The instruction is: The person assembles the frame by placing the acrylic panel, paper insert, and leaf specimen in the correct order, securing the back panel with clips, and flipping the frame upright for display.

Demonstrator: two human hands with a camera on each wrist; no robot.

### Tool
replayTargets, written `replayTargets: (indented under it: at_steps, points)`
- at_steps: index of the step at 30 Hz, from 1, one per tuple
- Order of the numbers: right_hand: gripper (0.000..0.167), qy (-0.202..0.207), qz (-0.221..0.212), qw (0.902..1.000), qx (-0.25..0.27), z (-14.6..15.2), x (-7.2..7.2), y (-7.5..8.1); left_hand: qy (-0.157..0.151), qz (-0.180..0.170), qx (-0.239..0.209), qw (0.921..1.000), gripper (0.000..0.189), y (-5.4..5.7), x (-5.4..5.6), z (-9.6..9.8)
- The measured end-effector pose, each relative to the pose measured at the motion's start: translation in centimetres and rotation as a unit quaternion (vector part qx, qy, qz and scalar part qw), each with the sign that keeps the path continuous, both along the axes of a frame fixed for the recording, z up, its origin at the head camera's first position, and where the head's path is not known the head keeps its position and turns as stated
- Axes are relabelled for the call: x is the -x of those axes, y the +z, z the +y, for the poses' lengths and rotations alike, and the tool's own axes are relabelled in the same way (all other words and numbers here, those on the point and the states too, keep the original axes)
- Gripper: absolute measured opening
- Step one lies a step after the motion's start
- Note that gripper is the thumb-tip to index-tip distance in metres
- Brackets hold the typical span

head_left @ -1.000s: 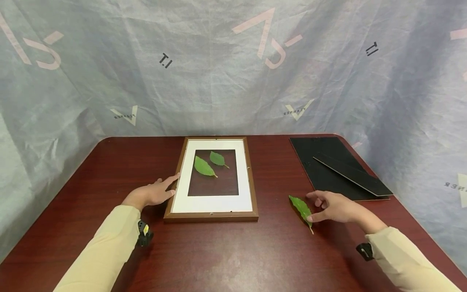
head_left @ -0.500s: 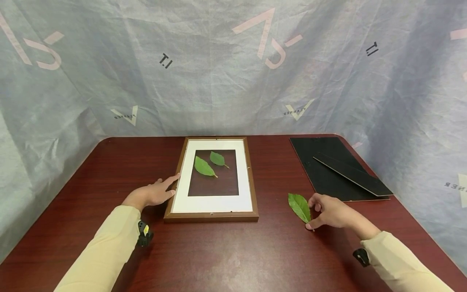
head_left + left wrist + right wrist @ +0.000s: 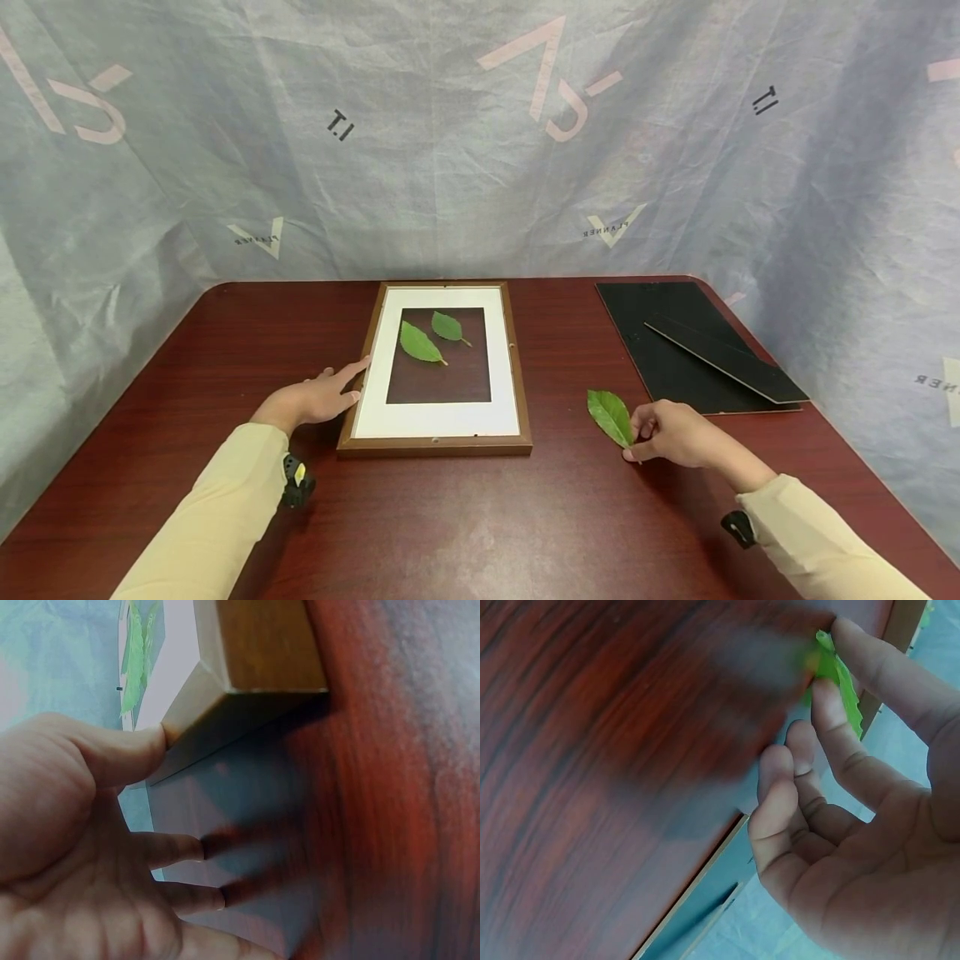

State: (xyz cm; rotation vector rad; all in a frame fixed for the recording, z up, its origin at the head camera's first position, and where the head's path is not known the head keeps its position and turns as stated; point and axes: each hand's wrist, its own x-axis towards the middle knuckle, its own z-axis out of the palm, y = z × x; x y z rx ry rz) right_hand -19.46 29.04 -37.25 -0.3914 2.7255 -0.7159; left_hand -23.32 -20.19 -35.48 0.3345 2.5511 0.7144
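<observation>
A brown wooden picture frame [image 3: 435, 447] with a white mat [image 3: 442, 421] lies flat on the table. Inside the mat's window are two green leaves, a larger one [image 3: 420, 342] and a smaller one [image 3: 447, 326]. My left hand [image 3: 318, 397] rests at the frame's left side, fingers spread and thumb touching the edge, as the left wrist view [image 3: 90, 825] also shows. To the right of the frame, my right hand [image 3: 675, 433] pinches a third green leaf [image 3: 610, 415] by its stem end between thumb and finger. In the right wrist view that leaf [image 3: 845, 690] is partly behind the fingers.
A black backing board [image 3: 663, 358] lies at the table's right side, with a narrower black panel [image 3: 723, 357] resting askew on it. Behind the dark red table [image 3: 465, 525] hangs a grey printed cloth [image 3: 442, 167].
My right hand has closed thumb and finger on the third leaf's stem end, turned the leaf and moved it slightly left and away from me. The left hand has stayed put.
</observation>
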Motion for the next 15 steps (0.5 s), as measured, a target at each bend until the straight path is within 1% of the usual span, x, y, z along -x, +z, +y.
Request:
replayTargets:
  at_steps: [5,9,12,15]
  points:
    - [0.022,-0.002,0.0,1.0,0.008,-0.27,-0.09,-0.01,0.001,-0.005,-0.005,1.0,0.061,0.0,-0.03,-0.04]
    - [0.022,0.002,0.003,0.9999,0.012,-0.33,-0.13,0.01,0.0,-0.001,-0.004,1.0,0.061,0.03,-0.05,-0.04]
    - [0.022,0.012,0.008,0.9998,0.01,-0.24,-0.08,0.03,0.0,-0.001,-0.002,1.0,0.061,0.06,-0.06,-0.01]
    - [0.023,0.012,0.009,0.9999,0.006,-0.2,-0.01,0.13,0.0,-0.002,-0.002,1.0,0.061,0.07,-0.08,0.03]
